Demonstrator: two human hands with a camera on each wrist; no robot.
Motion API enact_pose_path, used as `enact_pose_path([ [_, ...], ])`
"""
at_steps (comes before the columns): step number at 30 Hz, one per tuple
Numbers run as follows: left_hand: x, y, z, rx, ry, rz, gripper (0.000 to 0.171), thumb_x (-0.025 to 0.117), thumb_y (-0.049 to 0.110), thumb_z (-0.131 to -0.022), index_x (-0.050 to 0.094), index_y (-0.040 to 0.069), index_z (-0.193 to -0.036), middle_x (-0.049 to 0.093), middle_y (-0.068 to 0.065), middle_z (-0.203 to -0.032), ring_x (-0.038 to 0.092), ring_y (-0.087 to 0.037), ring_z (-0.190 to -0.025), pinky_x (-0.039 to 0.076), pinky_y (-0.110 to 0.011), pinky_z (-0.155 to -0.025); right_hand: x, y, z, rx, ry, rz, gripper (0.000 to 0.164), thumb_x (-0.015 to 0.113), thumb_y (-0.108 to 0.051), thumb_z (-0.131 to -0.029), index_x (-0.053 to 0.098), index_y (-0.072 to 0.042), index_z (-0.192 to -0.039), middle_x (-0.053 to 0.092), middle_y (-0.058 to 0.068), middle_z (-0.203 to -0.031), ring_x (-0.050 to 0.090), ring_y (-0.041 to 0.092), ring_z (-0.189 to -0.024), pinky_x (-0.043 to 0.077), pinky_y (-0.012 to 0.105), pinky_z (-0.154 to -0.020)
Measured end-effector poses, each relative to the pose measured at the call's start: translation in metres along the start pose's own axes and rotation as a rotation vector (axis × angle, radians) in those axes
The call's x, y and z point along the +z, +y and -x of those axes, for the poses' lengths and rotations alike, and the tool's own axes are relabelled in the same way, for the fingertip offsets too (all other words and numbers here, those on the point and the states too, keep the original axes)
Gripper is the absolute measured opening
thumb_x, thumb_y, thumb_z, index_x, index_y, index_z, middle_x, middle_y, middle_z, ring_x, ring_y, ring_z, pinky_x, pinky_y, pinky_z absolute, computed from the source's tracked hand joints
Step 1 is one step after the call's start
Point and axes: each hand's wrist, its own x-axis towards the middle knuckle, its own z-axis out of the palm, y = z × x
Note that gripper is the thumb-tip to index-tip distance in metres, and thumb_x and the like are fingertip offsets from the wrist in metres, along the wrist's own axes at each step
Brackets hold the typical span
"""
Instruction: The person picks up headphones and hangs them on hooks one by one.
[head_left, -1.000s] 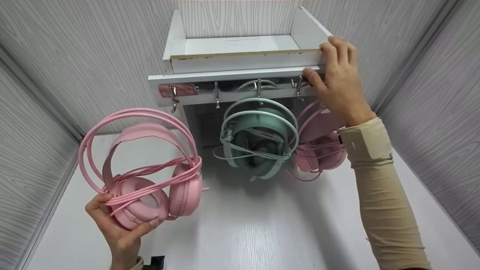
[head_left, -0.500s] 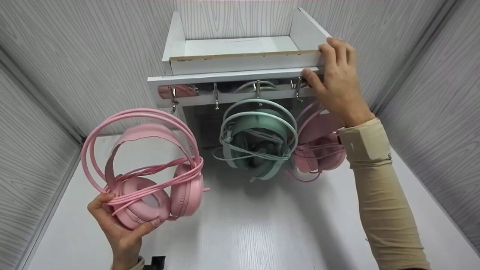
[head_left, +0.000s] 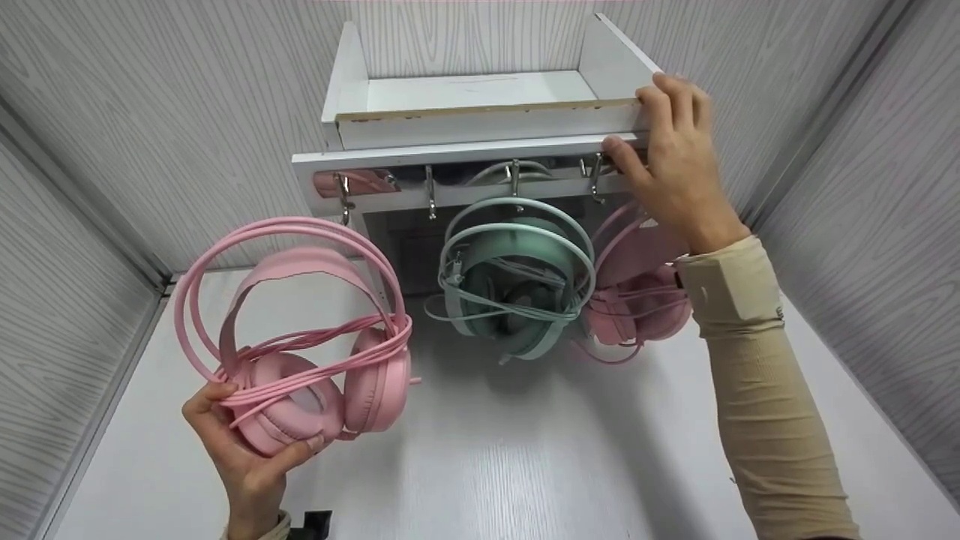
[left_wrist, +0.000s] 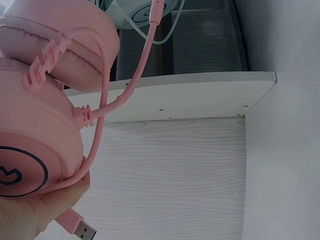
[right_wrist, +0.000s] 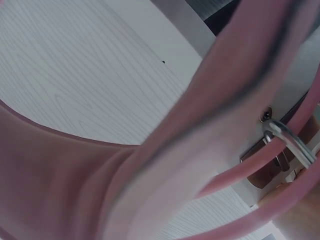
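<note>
My left hand (head_left: pixel 251 472) grips a pair of pink headphones (head_left: pixel 381 382) by one ear cup, thumb across the cup's lower edge. The cable is wound round both cups, the headband arches upward, and in the left wrist view a USB plug (left_wrist: pixel 84 229) sticks out below the cup. My right hand (head_left: pixel 682 161) holds the right end of a white shelf (head_left: pixel 495 129), fingers over its top corner and thumb on the ledge below. Green headphones (head_left: pixel 517 246) hang from a middle hook. Other pink headphones (head_left: pixel 664 319) hang at the right, partly behind my right wrist.
Metal hooks line the shelf's front; the leftmost hook (head_left: pixel 344 196) and the one beside it (head_left: pixel 430 193) carry nothing. In the right wrist view, a pink headband (right_wrist: pixel 210 125) crosses close to a hook (right_wrist: pixel 290 140). Grey wood-grain walls (head_left: pixel 82 157) enclose both sides.
My left hand and the pink headphones have drifted slightly to the right, nearer the shelf's left end. The right hand keeps its place on the shelf.
</note>
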Motion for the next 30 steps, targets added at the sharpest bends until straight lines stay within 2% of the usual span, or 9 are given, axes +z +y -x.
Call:
enact_pose_path([
  [9,-0.0002,-0.001,0.0005,-0.003,0.012,-0.015,0.088,0.063,-0.031,-0.042,0.035,-0.009,-0.122,0.038,-0.026,-0.131,0.045,-0.036,-0.118,0.049,-0.032,-0.095,0.0001,0.0006,-0.0004,-0.011,0.003,-0.005,0.057,0.056,-0.034,-0.102,0.044,0.012,-0.134,0.036,0.033,-0.147,0.024,0.045,-0.139,0.018,0.047,-0.118],
  [16,0.0001,-0.0013,-0.0005,0.006,-0.006,-0.032,0.088,0.063,-0.031,-0.044,0.034,-0.01,-0.124,0.038,-0.027,-0.135,0.044,-0.036,-0.121,0.047,-0.032,-0.097,0.0009,-0.0006,0.0001,-0.001,-0.008,-0.016,0.056,0.057,-0.033,-0.102,0.044,0.011,-0.135,0.036,0.032,-0.148,0.022,0.044,-0.14,0.018,0.047,-0.119],
  [30,0.0035,-0.0023,0.0,-0.027,-0.008,-0.072,0.087,0.065,-0.029,-0.045,0.035,-0.009,-0.125,0.04,-0.023,-0.132,0.045,-0.034,-0.118,0.048,-0.03,-0.096,-0.0005,-0.0026,-0.0004,0.02,-0.016,-0.018,0.056,0.057,-0.033,-0.102,0.045,0.01,-0.137,0.036,0.03,-0.149,0.023,0.042,-0.141,0.019,0.047,-0.118],
])
